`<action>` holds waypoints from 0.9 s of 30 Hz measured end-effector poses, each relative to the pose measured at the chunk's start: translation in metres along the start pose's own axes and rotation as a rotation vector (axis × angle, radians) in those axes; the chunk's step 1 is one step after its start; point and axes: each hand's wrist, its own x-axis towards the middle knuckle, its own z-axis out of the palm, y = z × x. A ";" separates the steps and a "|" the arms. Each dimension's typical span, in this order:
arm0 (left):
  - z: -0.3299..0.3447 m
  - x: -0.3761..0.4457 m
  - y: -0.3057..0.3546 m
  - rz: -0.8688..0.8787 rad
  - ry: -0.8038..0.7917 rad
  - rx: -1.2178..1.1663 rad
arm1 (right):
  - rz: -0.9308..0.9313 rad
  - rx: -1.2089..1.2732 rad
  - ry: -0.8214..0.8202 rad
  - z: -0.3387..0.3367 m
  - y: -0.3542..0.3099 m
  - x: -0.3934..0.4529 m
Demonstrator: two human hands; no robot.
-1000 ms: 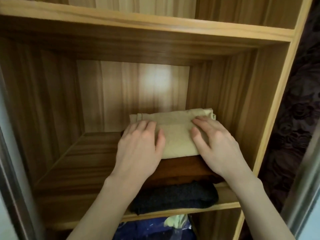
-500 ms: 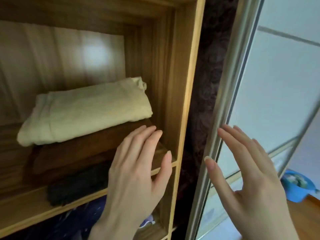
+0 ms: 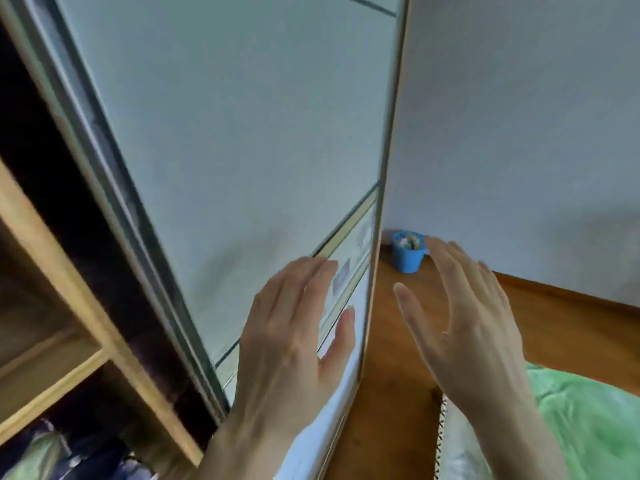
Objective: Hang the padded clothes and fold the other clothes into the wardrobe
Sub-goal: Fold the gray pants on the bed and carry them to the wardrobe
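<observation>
Two hands are showing, both holding nothing, fingers straight and spread. The left hand (image 3: 294,337) is hanging at lower centre in front of the sliding door (image 3: 225,150); the right hand (image 3: 464,317) is hanging at lower right over the wood floor (image 3: 394,341). One green bedspread (image 3: 588,420) is lying at the lower right corner. Since half a second ago the view is swinging right: the three folded clothes on the wardrobe (image 3: 69,299) shelf are now out of frame, and only the wooden frame is showing at left, with blurred clothes (image 3: 52,452) beneath it at lower left. One blue bucket (image 3: 408,251) is standing far off by the wall.
</observation>
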 end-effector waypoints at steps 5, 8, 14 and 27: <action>0.075 0.034 0.004 0.017 -0.058 -0.079 | 0.108 -0.117 -0.003 0.000 0.066 0.011; 0.121 0.055 0.010 0.022 -0.076 -0.110 | 0.130 -0.178 -0.023 0.003 0.108 0.021; 0.211 0.100 0.035 0.020 -0.129 -0.104 | 0.139 -0.296 0.027 0.007 0.193 0.054; 0.362 0.165 0.074 0.079 -0.215 -0.212 | 0.289 -0.403 0.036 0.027 0.330 0.101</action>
